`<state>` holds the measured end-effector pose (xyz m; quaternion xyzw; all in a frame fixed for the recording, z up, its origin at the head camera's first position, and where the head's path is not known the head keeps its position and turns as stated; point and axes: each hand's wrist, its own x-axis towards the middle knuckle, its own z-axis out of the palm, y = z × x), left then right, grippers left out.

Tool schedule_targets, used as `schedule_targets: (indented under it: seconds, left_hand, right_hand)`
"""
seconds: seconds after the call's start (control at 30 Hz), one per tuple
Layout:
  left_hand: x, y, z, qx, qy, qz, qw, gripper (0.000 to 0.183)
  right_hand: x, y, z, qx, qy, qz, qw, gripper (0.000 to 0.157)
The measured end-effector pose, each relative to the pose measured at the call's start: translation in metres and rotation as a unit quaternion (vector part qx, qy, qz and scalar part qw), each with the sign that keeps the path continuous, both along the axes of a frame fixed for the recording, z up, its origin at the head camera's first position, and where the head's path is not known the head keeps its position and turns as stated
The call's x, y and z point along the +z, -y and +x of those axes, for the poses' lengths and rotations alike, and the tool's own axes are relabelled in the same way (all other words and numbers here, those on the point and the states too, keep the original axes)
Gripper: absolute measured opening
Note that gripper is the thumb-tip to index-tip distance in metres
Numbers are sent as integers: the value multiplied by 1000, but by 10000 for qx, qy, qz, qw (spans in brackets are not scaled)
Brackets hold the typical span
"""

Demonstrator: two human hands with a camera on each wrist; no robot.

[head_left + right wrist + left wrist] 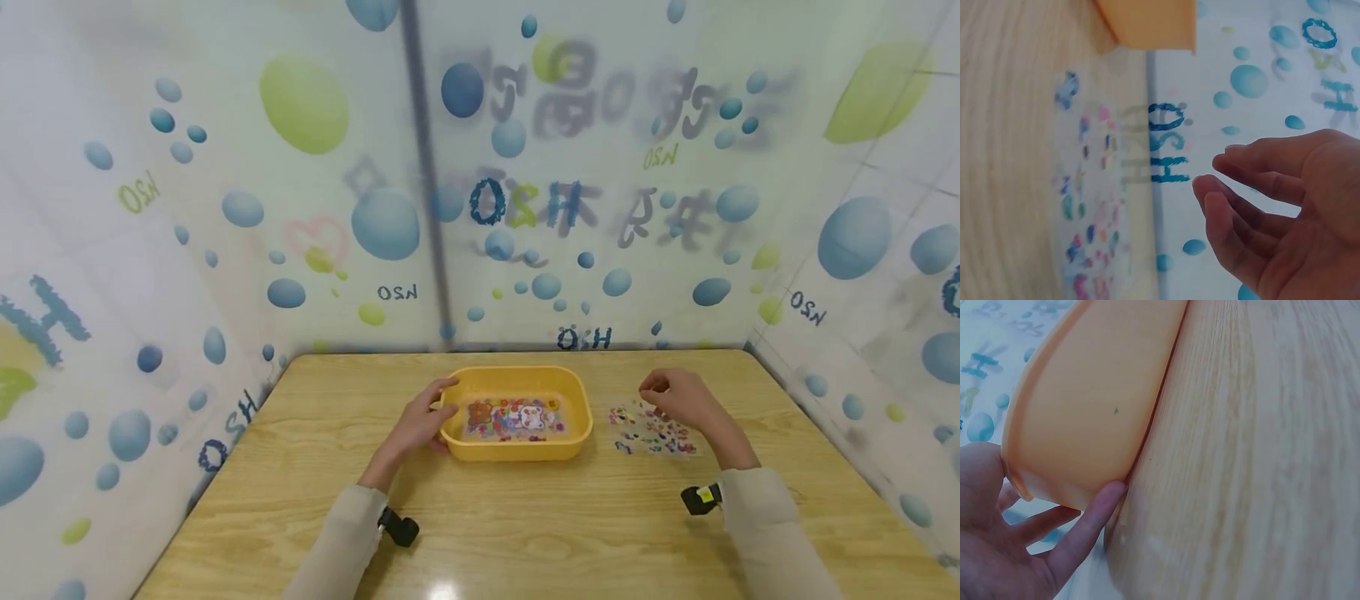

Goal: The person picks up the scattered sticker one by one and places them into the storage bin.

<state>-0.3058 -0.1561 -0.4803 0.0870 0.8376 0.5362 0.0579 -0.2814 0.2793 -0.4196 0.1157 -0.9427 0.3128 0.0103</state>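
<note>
A yellow plastic tray (517, 451) stands on the table, with clear sheets of cartoon stickers (517, 417), among them a brown bear and a white bear, lying inside. My left hand (420, 421) grips the tray's left end, its thumb over the rim; in the left wrist view, fingers (1094, 515) touch the outer wall. To the right of the tray lies a clear sheet of small colourful stickers (656, 435). My right hand (678, 398) hovers over this sheet's far side. In the right wrist view its fingers (1254, 159) are bent with a gap between the tips, and nothing shows between them.
The wood-grain table (517, 525) reaches back to a translucent curtain wall (465, 275) printed with bubbles and letters. Similar walls close in on the left and right. Each wrist carries a small black camera (399, 528).
</note>
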Motion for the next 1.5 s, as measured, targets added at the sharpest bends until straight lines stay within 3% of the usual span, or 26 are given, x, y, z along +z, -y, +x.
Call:
schedule_targets:
  seconds: [0.33,0.67,0.93,1.4,1.5]
  left_hand:
    - [1,-1,3,-22,36,-74,10000,47]
    - [1,-2,3,21,-16,-41,10000,46]
    - [1,-2,6,34,-132,69,9999,48]
    - [0,0,5,-7,-116,38,9999,47]
    - [8,-4,11,34,-123,1,9999,47]
  right_hand:
    - [-23,-14,1,-202,-414,347,9983,24]
    - [-35,-30,-2,-351,-111,880,9954,39]
    - [-50,-43,-5,-222,186,1041,9941,59]
    - [-58,-46,-9,-48,39,1029,9947,60]
    - [-57,-44,-8,-136,73,1063,9942,58]
